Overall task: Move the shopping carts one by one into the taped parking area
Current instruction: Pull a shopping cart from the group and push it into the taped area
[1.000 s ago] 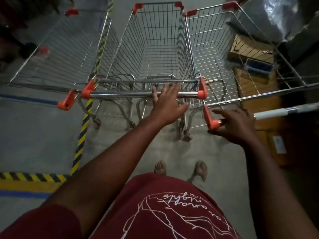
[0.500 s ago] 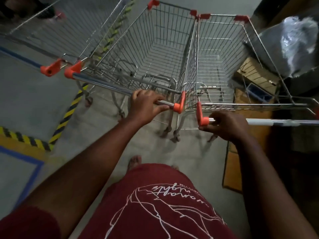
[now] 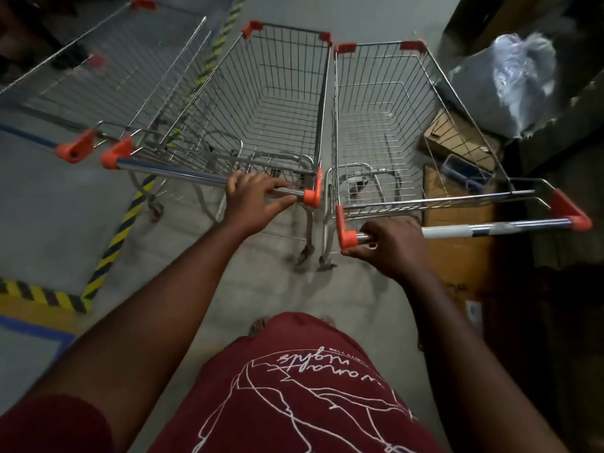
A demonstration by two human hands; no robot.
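Three wire shopping carts with orange corner caps stand side by side on a grey floor. My left hand grips the right end of the middle cart's handle bar. My right hand grips the left end of the right cart's handle bar. The middle cart and the right cart almost touch along their sides. A third cart stands at the far left. Yellow-and-black floor tape runs under the left cart and along the lower left.
Cardboard boxes and a flat carton lie right of the right cart. A clear plastic bag sits against the dark wall at the upper right. Blue tape marks the floor at the lower left. My bare feet show below the carts.
My left hand went from lying flat on the middle cart's bar to gripping it near its right end. The view swung and the carts now sit squarer ahead. My right hand kept its grip.
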